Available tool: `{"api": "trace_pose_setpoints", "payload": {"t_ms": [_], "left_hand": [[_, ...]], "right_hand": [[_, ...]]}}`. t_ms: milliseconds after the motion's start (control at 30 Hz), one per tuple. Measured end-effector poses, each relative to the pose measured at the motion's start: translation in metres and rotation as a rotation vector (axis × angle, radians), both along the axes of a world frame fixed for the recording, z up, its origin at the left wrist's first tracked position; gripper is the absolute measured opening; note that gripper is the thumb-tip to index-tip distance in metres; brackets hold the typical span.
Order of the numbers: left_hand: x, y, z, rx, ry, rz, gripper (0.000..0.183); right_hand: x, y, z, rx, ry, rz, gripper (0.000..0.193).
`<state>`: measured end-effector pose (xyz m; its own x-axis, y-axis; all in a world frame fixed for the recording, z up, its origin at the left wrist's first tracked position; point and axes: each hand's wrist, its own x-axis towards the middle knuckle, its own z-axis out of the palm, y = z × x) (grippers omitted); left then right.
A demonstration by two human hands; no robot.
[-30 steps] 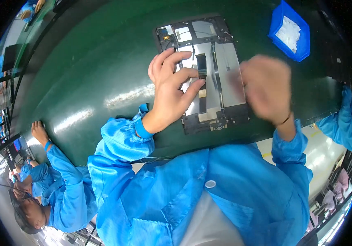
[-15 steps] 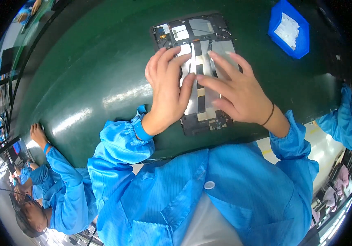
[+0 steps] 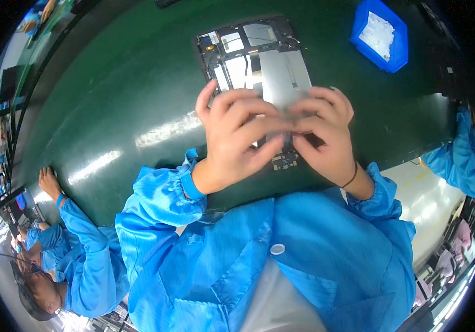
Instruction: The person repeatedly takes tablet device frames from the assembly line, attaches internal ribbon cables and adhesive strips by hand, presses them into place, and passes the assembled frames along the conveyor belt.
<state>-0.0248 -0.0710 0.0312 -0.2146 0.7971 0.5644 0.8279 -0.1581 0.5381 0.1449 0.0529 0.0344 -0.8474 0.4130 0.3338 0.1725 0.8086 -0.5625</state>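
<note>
An opened tablet [image 3: 200, 52] lies on the green bench in front of me, with dark frame parts, cables and pale silver areas. A flat silver battery-like plate [image 3: 284, 69] covers its right half. My left hand [image 3: 237, 135] curls over the tablet's lower left part. From the right, my right hand [image 3: 326, 130] bends its fingers in at the plate's lower end. The fingertips of both hands come together there, smeared by motion. Both hands are closed, but what they pinch, if anything, is hidden. Below the fingers, a small circuit board [image 3: 286, 164] shows at the tablet's near edge.
A blue plastic bin [image 3: 398, 52] with white pieces stands on the bench [image 3: 121, 105] at the far right. At the left, a co-worker's hand [image 3: 49, 181] rests on the bench edge. Another blue sleeve [image 3: 456, 166] is at the right.
The silver plate now covers the central cables and right half of the tablet. My hands have moved nearer to me, their fingers curling inward from a more spread pose.
</note>
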Motion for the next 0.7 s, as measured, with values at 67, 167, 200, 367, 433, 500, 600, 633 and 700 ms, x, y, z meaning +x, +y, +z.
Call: {"api": "trace_pose_setpoints", "payload": {"t_ms": [67,167,200,367,433,500,600,633,700], "left_hand": [[0.003,-0.002,-0.002,0.045,0.057,-0.02,0.021],[0.009,-0.009,-0.009,0.155,0.24,-0.005,0.018],[0.01,-0.011,-0.01,0.236,0.365,-0.006,0.018],[0.01,-0.014,-0.011,0.338,0.668,-0.082,0.019],[0.007,-0.016,-0.006,0.327,0.672,-0.139,0.018],[0.006,-0.016,-0.005,0.358,0.694,-0.31,0.017],[0.005,-0.018,-0.01,0.379,0.512,-0.301,0.019],[0.006,-0.02,-0.008,0.301,0.358,-0.257,0.019],[0.004,-0.005,-0.003,0.173,0.152,-0.079,0.014]], "right_hand": [[0.001,0.002,-0.003,-0.14,0.003,0.022,0.012],[0.004,0.007,0.002,-0.427,0.017,0.037,0.01],[0.004,0.009,0.005,-0.573,0.028,0.029,0.008],[0.007,0.011,0.01,-0.404,-0.061,0.135,0.002],[0.007,0.013,0.007,-0.395,-0.056,0.134,0.002],[0.006,0.017,0.008,-0.281,-0.032,0.041,0.005],[-0.002,0.039,0.009,-0.84,0.185,-0.155,0.007],[-0.003,0.063,0.01,-0.579,0.282,-0.18,0.006],[-0.002,0.117,0.013,-0.042,0.274,-0.429,0.011]]}}
